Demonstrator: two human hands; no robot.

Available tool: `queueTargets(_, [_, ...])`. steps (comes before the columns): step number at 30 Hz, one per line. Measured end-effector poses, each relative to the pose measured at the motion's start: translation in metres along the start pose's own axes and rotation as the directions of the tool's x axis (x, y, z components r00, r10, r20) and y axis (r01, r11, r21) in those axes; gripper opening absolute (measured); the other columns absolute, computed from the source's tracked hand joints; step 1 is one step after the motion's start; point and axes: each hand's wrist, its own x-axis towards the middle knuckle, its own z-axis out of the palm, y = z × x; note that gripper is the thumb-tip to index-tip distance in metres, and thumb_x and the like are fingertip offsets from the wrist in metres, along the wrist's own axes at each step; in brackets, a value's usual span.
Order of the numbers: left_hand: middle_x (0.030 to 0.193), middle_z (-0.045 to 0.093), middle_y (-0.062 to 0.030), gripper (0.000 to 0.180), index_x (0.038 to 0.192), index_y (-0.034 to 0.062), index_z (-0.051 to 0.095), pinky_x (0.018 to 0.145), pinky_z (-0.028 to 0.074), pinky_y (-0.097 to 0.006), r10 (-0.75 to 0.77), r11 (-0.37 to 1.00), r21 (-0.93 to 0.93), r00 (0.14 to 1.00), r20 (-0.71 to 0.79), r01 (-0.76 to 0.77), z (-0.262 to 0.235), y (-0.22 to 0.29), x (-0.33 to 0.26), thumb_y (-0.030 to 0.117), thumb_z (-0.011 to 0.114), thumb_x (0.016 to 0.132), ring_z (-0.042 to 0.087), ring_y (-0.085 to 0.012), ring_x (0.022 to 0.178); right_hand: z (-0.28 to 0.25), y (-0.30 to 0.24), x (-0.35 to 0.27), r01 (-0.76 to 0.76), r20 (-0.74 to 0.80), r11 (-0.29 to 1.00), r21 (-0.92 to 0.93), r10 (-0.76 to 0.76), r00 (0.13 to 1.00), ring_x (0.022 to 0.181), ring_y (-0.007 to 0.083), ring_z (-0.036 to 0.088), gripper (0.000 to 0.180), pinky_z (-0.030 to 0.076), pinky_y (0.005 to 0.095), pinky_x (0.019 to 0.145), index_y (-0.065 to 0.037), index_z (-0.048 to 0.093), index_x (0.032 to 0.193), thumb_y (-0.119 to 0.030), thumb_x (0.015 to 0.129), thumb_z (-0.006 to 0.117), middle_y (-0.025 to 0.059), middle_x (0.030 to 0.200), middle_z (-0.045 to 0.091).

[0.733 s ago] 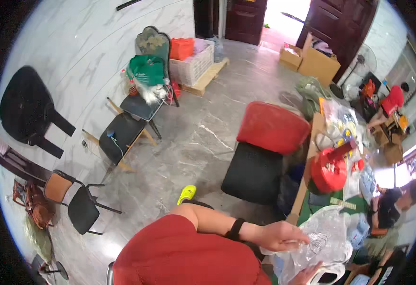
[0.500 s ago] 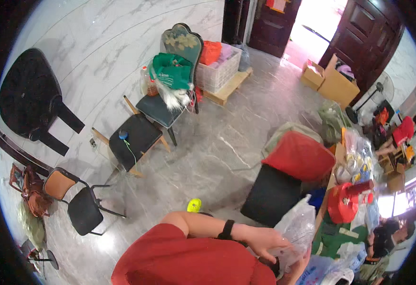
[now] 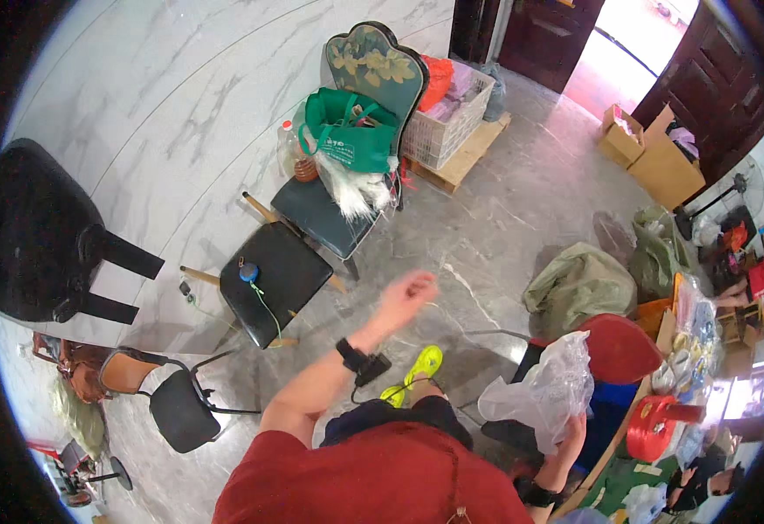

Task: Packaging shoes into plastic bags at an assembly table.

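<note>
A crumpled clear plastic bag [image 3: 539,384] hangs at my right front. My right hand [image 3: 569,439] is closed around its lower edge, beside the worktable. My left hand [image 3: 401,301] is stretched forward over the grey floor, away from the bag. Its fingers look curled but are smeared by motion. A dark patch shows at them, and I cannot make out whether it is a small thing or shadow. A black device [image 3: 371,368] is strapped at my left wrist. Behind the bag stands a chair with a red back [image 3: 624,348].
The worktable [image 3: 605,437] on my right bears a red spool [image 3: 653,428] and several plastic packs. Green-grey sacks [image 3: 581,288] lie beyond the chair. Left are black chairs [image 3: 277,279], one with a green bag [image 3: 351,131]. A white crate [image 3: 447,122] and cardboard boxes [image 3: 666,166] stand near the doorway.
My left hand has left the bag and swung forward and left. My right hand keeps the bag, which now spreads wider. The view has shifted, and I now stand beside the red-backed chair.
</note>
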Motion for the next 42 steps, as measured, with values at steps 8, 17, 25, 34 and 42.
queueTargets(8, [0.095,0.070,-0.0112,0.044,0.111,-0.0013,0.066,0.076,0.052,-0.031,-0.266,0.946,0.038,0.836,-0.481,0.323,-0.141,-0.143,0.158,0.031,0.074,0.084,0.066,-0.0187,0.085,0.117,0.011,0.123,-0.101,0.064,0.993,0.062,0.097,0.993,0.107,0.0232,0.062,0.050,0.050,0.0339,0.091,0.000,0.049,0.135,-0.010,0.086,0.054,0.0122,0.123,0.061])
queueTargets(17, [0.117,0.065,-0.0195,0.073,0.132,-0.0070,0.052,0.091,0.048,-0.037,-0.473,0.808,-0.046,0.599,-0.646,0.588,-0.266,-0.282,0.344,0.038,0.076,0.080,0.062,-0.0301,0.108,0.233,0.014,0.177,-0.176,-0.150,0.979,-0.100,0.160,0.976,0.104,0.0256,0.063,0.048,0.052,0.0363,0.086,-0.001,0.051,0.132,-0.010,0.085,0.056,0.0136,0.120,0.061])
queueTargets(25, [0.125,0.059,-0.0277,0.087,0.130,-0.0124,0.046,0.098,0.045,-0.039,-0.423,0.843,-0.042,0.614,-0.666,0.536,-0.318,-0.472,0.492,0.036,0.083,0.069,0.057,-0.0363,0.118,0.312,0.098,0.186,-0.322,-0.327,0.937,-0.135,0.265,0.907,0.104,0.0254,0.062,0.046,0.050,0.0370,0.088,-0.001,0.056,0.127,-0.022,0.086,0.055,0.0102,0.116,0.063])
queueTargets(34, [0.112,0.066,-0.0230,0.048,0.110,-0.0065,0.060,0.086,0.050,-0.040,-0.492,0.550,0.215,0.521,-0.697,0.807,-0.395,-0.498,0.528,0.023,0.075,0.075,0.064,-0.0345,0.100,0.347,0.136,0.202,-0.322,-0.335,0.841,-0.434,0.181,0.925,0.109,0.0259,0.060,0.052,0.049,0.0364,0.092,0.001,0.049,0.133,-0.011,0.083,0.056,0.0135,0.122,0.059])
queueTargets(42, [0.093,0.067,-0.0141,0.033,0.097,-0.0030,0.063,0.073,0.047,-0.041,-0.659,0.730,-0.266,0.545,-0.519,0.629,-0.356,-0.420,0.487,0.026,0.066,0.082,0.061,-0.0286,0.080,0.377,0.116,0.181,-0.350,-0.447,0.935,-0.063,0.287,0.847,0.109,0.0265,0.060,0.055,0.049,0.0365,0.091,0.001,0.049,0.134,-0.013,0.082,0.057,0.0140,0.123,0.058])
